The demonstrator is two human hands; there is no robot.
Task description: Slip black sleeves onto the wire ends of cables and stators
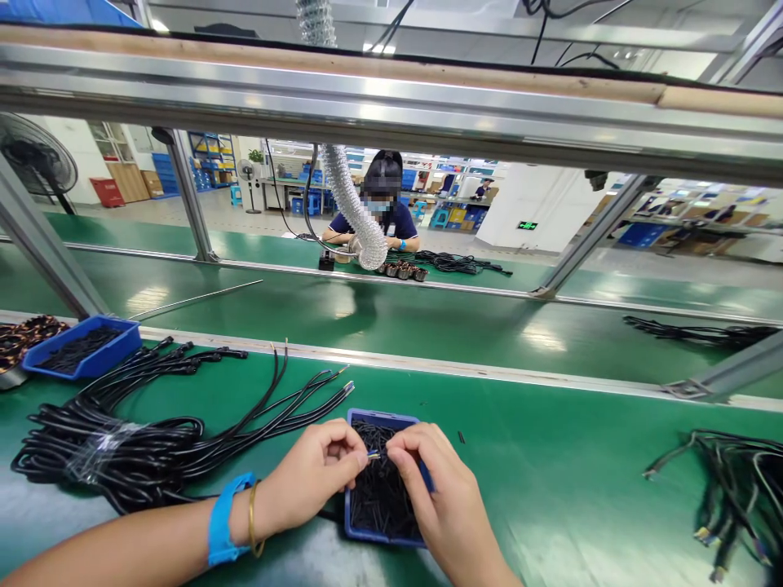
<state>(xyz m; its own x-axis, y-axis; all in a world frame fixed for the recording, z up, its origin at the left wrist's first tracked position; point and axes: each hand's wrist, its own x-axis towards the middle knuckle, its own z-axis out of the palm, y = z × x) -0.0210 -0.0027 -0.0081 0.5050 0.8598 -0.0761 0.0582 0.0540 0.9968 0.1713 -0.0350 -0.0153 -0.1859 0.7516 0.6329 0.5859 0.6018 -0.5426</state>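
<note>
Our left hand [311, 477] and right hand [444, 489] were curled almost shut, their fingertips pinching a short wire end [372, 455] with a bright metal tip from either side. A blue wristband [225, 520] and a thin gold bangle [251, 518] circled our left wrist. Just beneath the hands sat a blue plastic tray [385, 417], its low, rounded rim holding a heap of thin black pieces [380, 497], straight, matte and jumbled. One loose black piece [461, 437] lay just beyond our right hand. To the left, a bundle of glossy black cables [103, 440] looped in long curves, wrapped with clear tape [101, 452], its bright ends reaching toward the tray. Further right, more black cables [727, 481] sprawled in a tangle. Smooth green belt [550, 456] gave open room around the hands, up to a pale raised edge [428, 367] ahead.
</note>
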